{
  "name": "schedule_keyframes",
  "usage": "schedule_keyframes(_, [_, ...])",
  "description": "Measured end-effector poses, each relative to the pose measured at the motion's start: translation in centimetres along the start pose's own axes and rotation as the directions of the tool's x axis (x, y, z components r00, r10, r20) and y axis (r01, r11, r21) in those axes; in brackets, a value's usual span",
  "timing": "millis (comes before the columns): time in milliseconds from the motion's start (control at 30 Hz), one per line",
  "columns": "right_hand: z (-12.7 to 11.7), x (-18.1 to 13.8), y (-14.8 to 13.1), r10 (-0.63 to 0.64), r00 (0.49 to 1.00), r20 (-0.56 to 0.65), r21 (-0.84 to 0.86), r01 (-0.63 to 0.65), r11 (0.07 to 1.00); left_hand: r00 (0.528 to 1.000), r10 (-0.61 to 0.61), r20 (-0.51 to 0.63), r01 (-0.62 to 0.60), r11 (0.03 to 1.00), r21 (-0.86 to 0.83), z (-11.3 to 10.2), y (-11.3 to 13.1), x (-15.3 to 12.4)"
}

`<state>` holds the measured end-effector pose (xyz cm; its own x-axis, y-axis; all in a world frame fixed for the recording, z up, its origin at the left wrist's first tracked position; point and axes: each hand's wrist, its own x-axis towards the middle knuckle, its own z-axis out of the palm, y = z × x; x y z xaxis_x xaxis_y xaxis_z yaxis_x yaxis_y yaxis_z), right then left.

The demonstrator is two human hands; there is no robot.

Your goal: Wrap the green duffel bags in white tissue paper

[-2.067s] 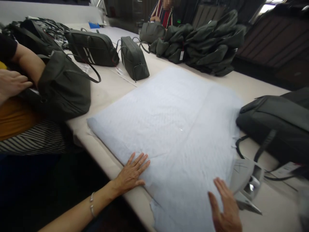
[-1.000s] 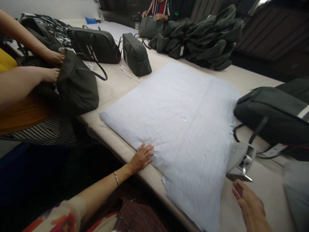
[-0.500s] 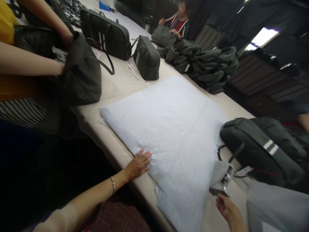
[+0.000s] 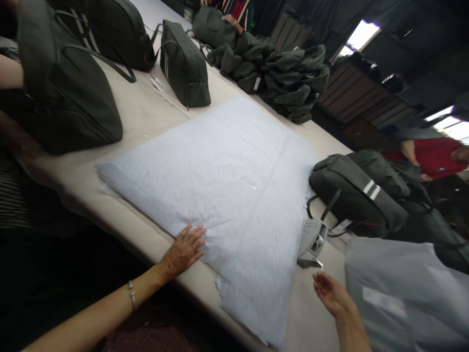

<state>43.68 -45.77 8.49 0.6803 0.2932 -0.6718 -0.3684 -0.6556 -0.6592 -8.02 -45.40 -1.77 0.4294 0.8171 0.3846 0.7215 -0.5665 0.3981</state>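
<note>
Our left hand spread its fingers over a sheet. Our right hand held its together, a tape dispenser just beyond.

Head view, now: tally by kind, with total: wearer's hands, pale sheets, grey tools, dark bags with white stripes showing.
Wearer's hands: 2 (left hand, right hand)
Pale sheet: 1 (top one; can't tell if more lie beneath)
Grey tool: 1
Striped dark bags: 3 (left bag, middle bag, right bag)
Total: 7
</note>
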Motion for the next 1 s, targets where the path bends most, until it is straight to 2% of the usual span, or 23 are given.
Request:
schedule_keyframes(100, [0.2,1.2,3.1,0.029,0.996,-0.088,-0.022,-0.031,0.999,1.0,0.017,0.016,-0.017,1.0,0.024,-0.1,-0.2,0.1])
schedule_keyframes(200, [-0.7,0.3,5.9,0.039,0.992,-0.122,-0.042,-0.044,0.998,1.0,0.008,0.028,-0.009,1.0,0.029,-0.1,-0.2,0.2])
schedule_keyframes(267, [-0.7,-2.2,7.1,0.033,0.999,-0.018,-0.054,-0.034,0.998,0.999,-0.002,0.045,0.001,1.0,0.012,-0.2,0.0,0.1])
schedule_keyframes(333, [0.7,-6.1,7.6,0.01,0.978,0.209,-0.135,0.018,0.991,0.998,-0.015,0.066,0.016,1.0,-0.014,-0.3,0.3,0.1])
schedule_keyframes(400, [4.0,-11.1,7.8,0.006,0.876,0.481,-0.287,0.151,0.946,0.996,-0.032,0.089,0.034,0.999,-0.022,-0.3,0.4,0.0])
schedule_keyframes(433, [6.1,-13.8,7.9,0.032,0.803,0.595,-0.369,0.237,0.899,0.994,-0.04,0.097,0.042,0.999,-0.017,-0.3,0.4,0.0])
schedule_keyframes(500, [10.9,-18.7,8.1,0.07,0.622,0.78,-0.407,0.418,0.812,0.993,-0.051,0.102,0.052,0.999,-0.004,-0.3,0.4,-0.1])
schedule_keyframes(533, [13.2,-20.6,8.4,0.098,0.529,0.843,-0.391,0.478,0.787,0.994,-0.052,0.101,0.052,0.999,-0.003,-0.3,0.4,-0.2])
schedule_keyframes(567, [15.4,-22.0,8.6,0.107,0.467,0.878,-0.376,0.532,0.758,0.994,-0.051,0.099,0.051,0.999,-0.005,-0.3,0.4,-0.2])
schedule_keyframes(600, [17.3,-22.8,9.0,0.115,0.44,0.891,-0.378,0.578,0.723,0.994,-0.049,0.096,0.05,0.999,-0.01,-0.3,0.4,-0.3])
schedule_keyframes(633, [18.9,-23.1,9.4,0.113,0.447,0.887,-0.397,0.616,0.68,0.995,-0.046,0.094,0.048,0.999,-0.015,-0.2,0.4,-0.3])
schedule_keyframes(733, [21.9,-21.7,10.9,0.063,0.571,0.818,-0.516,0.682,0.518,0.995,-0.043,0.089,0.046,0.998,-0.034,-0.1,0.4,-0.3])
schedule_keyframes(800, [22.9,-20.2,11.8,0.004,0.63,0.777,-0.575,0.707,0.412,0.995,-0.042,0.087,0.046,0.998,-0.045,0.0,0.3,-0.4])
schedule_keyframes(900, [23.6,-18.9,12.6,-0.085,0.66,0.747,-0.624,0.74,0.252,0.996,-0.042,0.081,0.047,0.997,-0.058,0.2,0.2,-0.5])
schedule_keyframes(1000, [23.9,-18.7,12.8,-0.142,0.675,0.724,-0.657,0.737,0.156,0.996,-0.043,0.072,0.048,0.997,-0.067,0.3,0.2,-0.6])
